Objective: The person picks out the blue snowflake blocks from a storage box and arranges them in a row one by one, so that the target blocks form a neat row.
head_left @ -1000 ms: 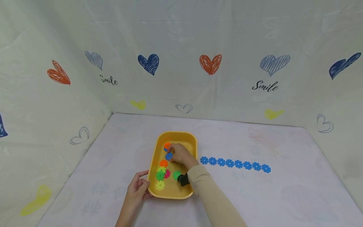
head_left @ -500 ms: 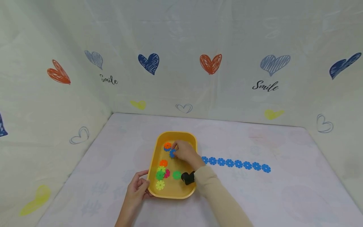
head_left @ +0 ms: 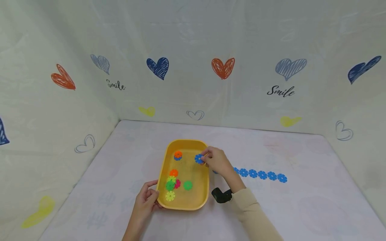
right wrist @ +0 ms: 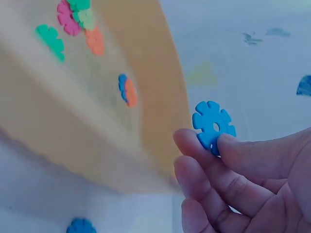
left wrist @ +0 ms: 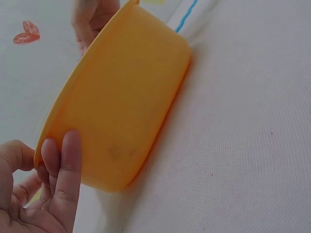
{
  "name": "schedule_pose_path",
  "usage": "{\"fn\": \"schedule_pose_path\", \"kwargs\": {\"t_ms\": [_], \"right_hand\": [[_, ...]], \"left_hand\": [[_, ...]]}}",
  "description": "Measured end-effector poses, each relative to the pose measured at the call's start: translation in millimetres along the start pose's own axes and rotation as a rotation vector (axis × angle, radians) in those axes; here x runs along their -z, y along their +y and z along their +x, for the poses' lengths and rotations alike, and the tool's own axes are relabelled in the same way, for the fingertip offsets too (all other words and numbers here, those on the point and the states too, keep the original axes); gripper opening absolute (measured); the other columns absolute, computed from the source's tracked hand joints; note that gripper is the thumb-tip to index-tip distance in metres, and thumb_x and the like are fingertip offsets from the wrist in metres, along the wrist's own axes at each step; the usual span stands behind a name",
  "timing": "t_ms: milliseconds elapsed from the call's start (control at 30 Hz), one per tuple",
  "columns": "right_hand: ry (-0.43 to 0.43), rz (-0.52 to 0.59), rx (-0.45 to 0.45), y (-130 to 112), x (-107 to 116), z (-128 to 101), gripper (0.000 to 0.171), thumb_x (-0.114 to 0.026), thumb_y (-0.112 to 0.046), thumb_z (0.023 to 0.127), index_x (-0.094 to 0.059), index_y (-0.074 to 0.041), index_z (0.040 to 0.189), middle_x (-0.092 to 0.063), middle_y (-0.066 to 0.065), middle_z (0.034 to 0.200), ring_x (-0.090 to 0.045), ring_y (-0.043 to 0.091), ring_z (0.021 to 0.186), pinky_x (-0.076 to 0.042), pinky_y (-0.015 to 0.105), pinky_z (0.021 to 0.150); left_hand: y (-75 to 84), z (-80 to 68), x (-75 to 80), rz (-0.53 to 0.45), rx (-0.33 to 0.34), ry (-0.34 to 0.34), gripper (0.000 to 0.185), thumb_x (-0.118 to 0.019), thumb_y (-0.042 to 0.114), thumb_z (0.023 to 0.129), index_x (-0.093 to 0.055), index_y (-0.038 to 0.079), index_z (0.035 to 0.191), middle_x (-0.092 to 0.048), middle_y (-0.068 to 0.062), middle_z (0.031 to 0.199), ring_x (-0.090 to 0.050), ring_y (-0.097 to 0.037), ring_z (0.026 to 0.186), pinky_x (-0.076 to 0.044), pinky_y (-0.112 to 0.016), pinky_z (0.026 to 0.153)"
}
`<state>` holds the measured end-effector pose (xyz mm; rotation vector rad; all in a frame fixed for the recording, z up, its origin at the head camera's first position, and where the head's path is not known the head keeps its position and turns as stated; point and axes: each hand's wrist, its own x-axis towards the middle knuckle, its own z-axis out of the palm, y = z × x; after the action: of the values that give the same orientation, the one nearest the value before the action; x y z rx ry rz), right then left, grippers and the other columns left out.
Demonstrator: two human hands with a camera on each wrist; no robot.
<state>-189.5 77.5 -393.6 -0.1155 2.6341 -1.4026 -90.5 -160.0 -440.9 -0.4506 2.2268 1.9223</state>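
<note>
A yellow tray (head_left: 202,201) sits mid-table with several coloured snowflake discs inside: orange on blue (head_left: 178,155), orange (head_left: 173,173), green (head_left: 188,185), yellow (head_left: 170,196). My right hand (head_left: 214,161) pinches a blue disc (head_left: 198,158) above the tray's right rim; the right wrist view shows the blue disc (right wrist: 213,124) between thumb and fingers (right wrist: 204,155). My left hand (head_left: 146,196) grips the tray's near left corner, thumb inside the rim, fingers (left wrist: 65,170) on the outer wall (left wrist: 131,97).
A row of several blue discs (head_left: 262,175) lies flat on the white table to the right of the tray. Cloth walls printed with hearts close in the back and both sides. A black wrist camera (head_left: 221,195) sits on my right forearm.
My right hand lifted a blue disc out of the tray and carried it right, to the tray's right rim. The left hand stayed on the tray corner.
</note>
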Motion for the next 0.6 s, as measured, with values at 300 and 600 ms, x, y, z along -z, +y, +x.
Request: {"fn": "schedule_pose_path", "kwargs": {"t_ms": [300, 600], "right_hand": [[0.095, 0.072, -0.102, 35, 28, -15, 0.015, -0.062, -0.015, 0.084, -0.06, -0.002, 0.09, -0.069, 0.009, 0.078, -0.065, 0.024, 0.072, -0.055, 0.033, 0.069], [0.198, 0.104, -0.156, 65, 51, -32, 0.027, -0.064, -0.026, 0.082, -0.06, -0.002, 0.091, -0.07, 0.007, 0.078, -0.065, 0.018, 0.07, -0.054, 0.042, 0.067]], "left_hand": [[-0.4, -0.5, 0.4, 0.017, -0.007, -0.001, 0.04, -0.045, 0.006, 0.09, -0.039, 0.007, 0.13, -0.049, -0.007, 0.075, -0.057, -0.016, 0.057, -0.055, -0.025, 0.057], [0.3, 0.0, 0.5, 0.019, -0.004, 0.007, 0.04, -0.045, 0.005, 0.089, -0.041, 0.008, 0.128, -0.049, -0.006, 0.073, -0.056, -0.015, 0.055, -0.053, -0.023, 0.054]]}}
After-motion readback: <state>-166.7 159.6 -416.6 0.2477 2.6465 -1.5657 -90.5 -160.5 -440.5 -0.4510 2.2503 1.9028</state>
